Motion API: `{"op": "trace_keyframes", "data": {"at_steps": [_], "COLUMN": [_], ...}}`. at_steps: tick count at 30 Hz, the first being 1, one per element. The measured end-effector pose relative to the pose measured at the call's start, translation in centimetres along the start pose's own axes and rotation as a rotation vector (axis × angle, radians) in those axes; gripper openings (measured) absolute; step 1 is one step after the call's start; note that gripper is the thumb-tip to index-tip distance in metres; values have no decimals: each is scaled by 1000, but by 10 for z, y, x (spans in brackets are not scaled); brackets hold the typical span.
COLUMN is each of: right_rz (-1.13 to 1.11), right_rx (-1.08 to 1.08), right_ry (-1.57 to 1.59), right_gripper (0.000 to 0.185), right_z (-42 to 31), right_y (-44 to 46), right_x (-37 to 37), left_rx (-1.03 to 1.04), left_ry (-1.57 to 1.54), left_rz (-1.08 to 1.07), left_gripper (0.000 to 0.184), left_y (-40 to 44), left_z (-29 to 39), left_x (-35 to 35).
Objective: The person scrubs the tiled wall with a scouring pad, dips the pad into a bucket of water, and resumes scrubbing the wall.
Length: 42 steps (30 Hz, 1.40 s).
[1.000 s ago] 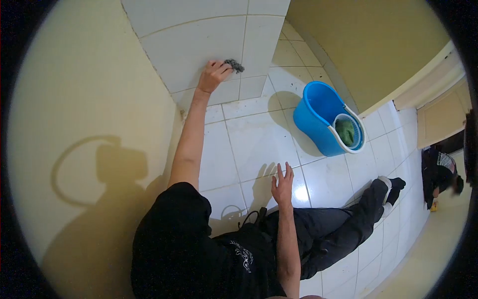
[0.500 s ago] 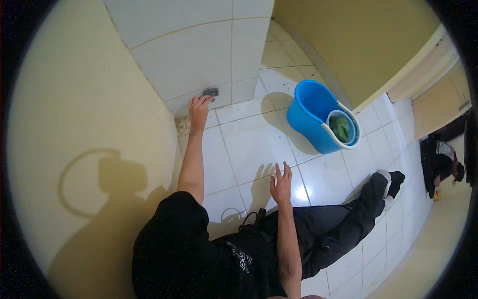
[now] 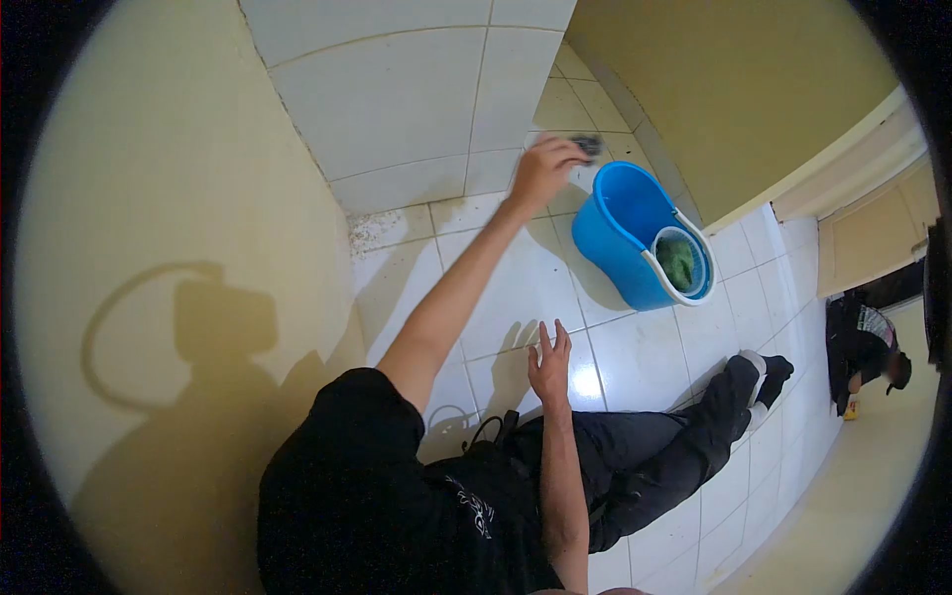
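My left hand [image 3: 547, 171] is raised beside the corner of the white tiled wall [image 3: 397, 109], near the far rim of the bucket. It grips a dark grey scouring pad [image 3: 587, 147], blurred by motion. Just right of that hand stands a blue mop bucket [image 3: 607, 233] with a white handle. The bucket's round wringer basket [image 3: 702, 260] has a green cloth-like thing [image 3: 676, 260] inside. My right hand [image 3: 549, 369] hovers over the floor near my lap, fingers spread, holding nothing.
White floor tiles [image 3: 496, 288] carry brown dirt specks [image 3: 382, 228] along the wall's foot. My legs [image 3: 664, 446] stretch out to the right. Farther right, another person in dark clothes [image 3: 865, 342] is low to the floor near a door [image 3: 873, 238].
My left hand has left the lower wall tile and swung right toward the bucket, carrying the pad. My right hand has barely moved. The view has shifted slightly.
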State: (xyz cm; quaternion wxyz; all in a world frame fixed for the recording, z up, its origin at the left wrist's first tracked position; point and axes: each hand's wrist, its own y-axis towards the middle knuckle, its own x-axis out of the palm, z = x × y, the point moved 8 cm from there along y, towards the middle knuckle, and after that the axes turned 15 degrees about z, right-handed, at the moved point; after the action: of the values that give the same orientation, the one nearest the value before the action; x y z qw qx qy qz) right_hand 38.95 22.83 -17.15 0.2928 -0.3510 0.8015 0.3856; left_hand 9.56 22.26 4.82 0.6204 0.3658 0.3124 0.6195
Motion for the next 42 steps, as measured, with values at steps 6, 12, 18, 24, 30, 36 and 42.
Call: {"op": "trace_keyframes", "data": {"at_steps": [6,12,18,24,30,36,42], "right_rz": [-31,-19,-26,-46,-70,-85,-104], "right_rx": [25,14,13,23,33,44,5], "right_ry": [-3,11,-7,-6,3,3,10], "right_gripper": [56,55,56,56,56,55,49], "right_z": [-1,-3,1,4,4,1,6], "right_y": [-1,0,2,0,0,5,-1], "right_x": [0,-2,0,3,3,1,8], "left_rx": [13,-34,-43,-153,-165,-244,-225], "left_ry": [160,399,474,502,533,439,702], "left_rz": [-554,-775,-900,-1121,-1349,-963,-1019], "left_gripper": [10,13,18,23,25,21,19], "left_y": [-82,-135,-133,-134,-139,-159,-191], "left_z": [-34,-62,-45,-32,-15,-57,-79], "left_x": [174,208,209,198,185,201,217]}}
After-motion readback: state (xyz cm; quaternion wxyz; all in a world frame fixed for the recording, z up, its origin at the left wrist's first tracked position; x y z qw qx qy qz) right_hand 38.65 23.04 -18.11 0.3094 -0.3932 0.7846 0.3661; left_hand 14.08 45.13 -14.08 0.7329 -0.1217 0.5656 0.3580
